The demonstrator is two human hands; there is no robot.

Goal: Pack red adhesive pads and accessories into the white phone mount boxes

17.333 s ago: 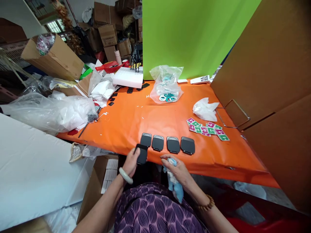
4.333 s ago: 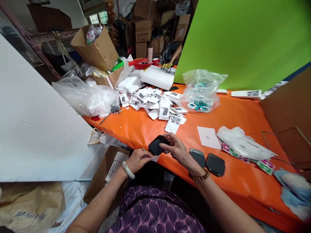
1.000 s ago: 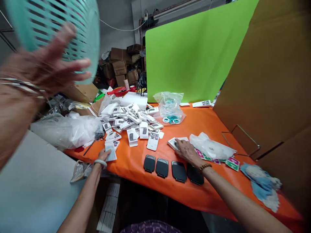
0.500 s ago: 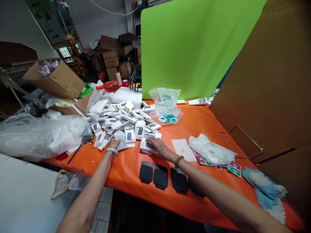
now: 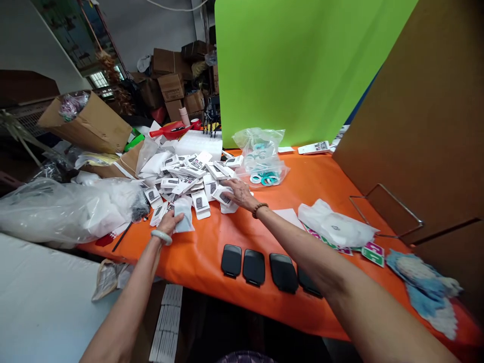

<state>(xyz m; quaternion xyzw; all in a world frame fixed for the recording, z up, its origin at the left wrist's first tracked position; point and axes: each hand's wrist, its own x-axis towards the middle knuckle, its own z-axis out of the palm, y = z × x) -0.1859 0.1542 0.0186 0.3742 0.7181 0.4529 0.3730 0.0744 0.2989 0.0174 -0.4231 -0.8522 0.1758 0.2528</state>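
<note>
The orange bench [image 5: 321,181] spans my feed; at eight o'clock the left hand [image 5: 168,223] pinches a pale packet [image 5: 184,216]. The right hand [image 5: 242,194], half open, touches a white carton [image 5: 220,194] at four o'clock on the box pile [image 5: 187,171], grip unclear.

Place: likely packing workshop | stacked cartons [image 5: 171,86] behind | orange-covered worktable [image 5: 212,242] | heaped small printed boxes [image 5: 187,185]
</note>
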